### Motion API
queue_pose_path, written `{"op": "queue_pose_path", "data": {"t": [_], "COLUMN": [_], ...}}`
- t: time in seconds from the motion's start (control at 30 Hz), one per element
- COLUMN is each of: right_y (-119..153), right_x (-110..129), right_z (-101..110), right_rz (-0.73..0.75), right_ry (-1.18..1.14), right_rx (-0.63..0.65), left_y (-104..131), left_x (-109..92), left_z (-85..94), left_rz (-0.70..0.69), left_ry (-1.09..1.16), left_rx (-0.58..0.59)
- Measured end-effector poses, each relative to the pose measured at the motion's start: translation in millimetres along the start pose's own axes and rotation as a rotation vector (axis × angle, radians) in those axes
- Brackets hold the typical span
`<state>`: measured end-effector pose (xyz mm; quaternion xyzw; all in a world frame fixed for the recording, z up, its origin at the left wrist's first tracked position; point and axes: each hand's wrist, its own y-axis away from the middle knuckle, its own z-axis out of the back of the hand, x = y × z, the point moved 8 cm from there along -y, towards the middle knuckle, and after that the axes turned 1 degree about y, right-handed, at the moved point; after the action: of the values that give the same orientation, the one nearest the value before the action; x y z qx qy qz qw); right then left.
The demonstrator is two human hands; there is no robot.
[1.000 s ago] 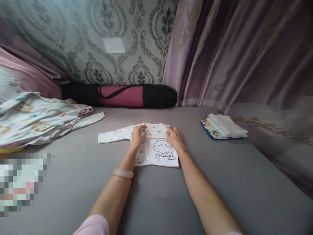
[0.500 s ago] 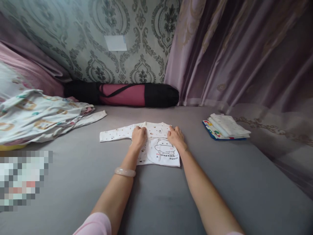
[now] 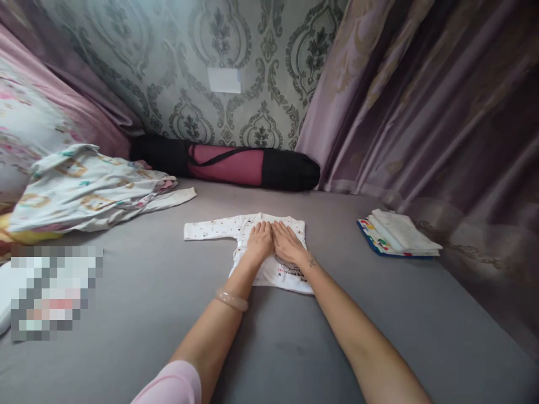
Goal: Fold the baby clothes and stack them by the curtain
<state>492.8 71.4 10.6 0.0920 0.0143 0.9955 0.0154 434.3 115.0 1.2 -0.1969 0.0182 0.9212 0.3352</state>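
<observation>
A small white baby shirt [image 3: 214, 229] with tiny prints lies on the grey bed sheet [image 3: 290, 353]. One sleeve stretches out to the left; on the right side no sleeve sticks out. My left hand [image 3: 260, 241] rests flat on the middle of the shirt, fingers stretched forward. Beside it my right hand [image 3: 288, 242] also lies flat on the fabric, fingers straight, covering part of the printed cartoon animal. The two hands nearly meet at the fingertips. Neither one grips the cloth.
A heap of printed clothes [image 3: 96, 185] lies at the left, with a blurred-out item [image 3: 54, 297] in front of it. Folded cloths [image 3: 402, 233] are stacked at the right. A black and maroon long bag [image 3: 227, 164] runs along the wall, beside purple curtains [image 3: 400, 101].
Both hands have let go of the shirt's upper part, come together at its middle and flattened out on it. The view has shifted slightly.
</observation>
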Motion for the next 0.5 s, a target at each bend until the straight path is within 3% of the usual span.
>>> {"op": "queue_pose_path", "data": {"t": [0.2,0.5], "right_y": [1,8], "right_x": [-10,-44], "right_z": [-5,-2], "right_rz": [-0.037,-0.286], "right_ry": [0.013,0.036], "right_rx": [-0.018,-0.044], "left_y": [0,5], "left_x": [11,9], "left_z": [-5.3,-4.2], "left_rz": [-0.001,0.065], "left_ry": [0.030,0.044], "left_rx": [0.031,0.107]}}
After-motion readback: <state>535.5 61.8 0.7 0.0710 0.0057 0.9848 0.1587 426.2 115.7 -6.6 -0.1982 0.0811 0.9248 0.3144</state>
